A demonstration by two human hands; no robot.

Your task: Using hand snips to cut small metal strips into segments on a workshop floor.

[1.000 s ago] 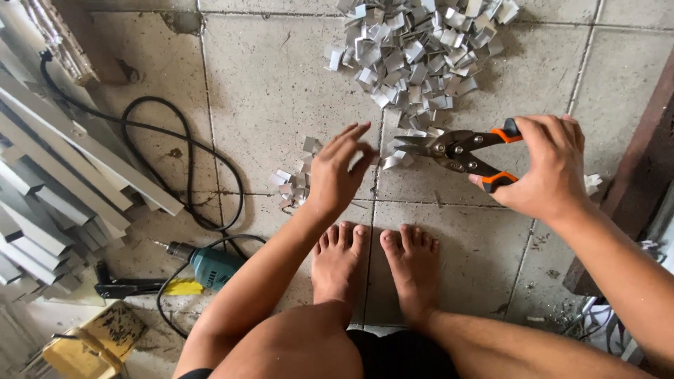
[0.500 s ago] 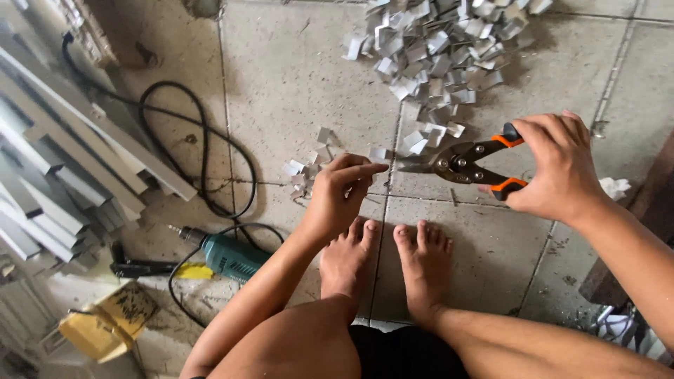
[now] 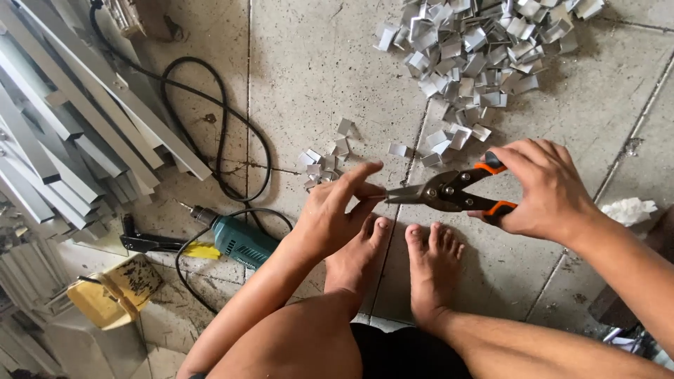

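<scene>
Snips (image 3: 449, 191) with orange grips sit clamped in right hand (image 3: 544, 189); left hand (image 3: 337, 210), fingers half-curled, touches their tip, empty; yellow container (image 3: 116, 291) lies far left.

The person squatted, bare feet (image 3: 400, 267) side by side and flat on the floor, knees spread to either side. The left arm reached forward from the lower left, forearm angled up and to the right, wrist nearly straight. The left hand (image 3: 337, 214) hung palm down above the toes, index finger stretched out, thumb and the other fingers pinched together at their tips. The right arm came in from the lower right edge. The right hand (image 3: 544, 189) was curled in a grip, knuckles up, fingers wrapped round, thumb on top.
</scene>
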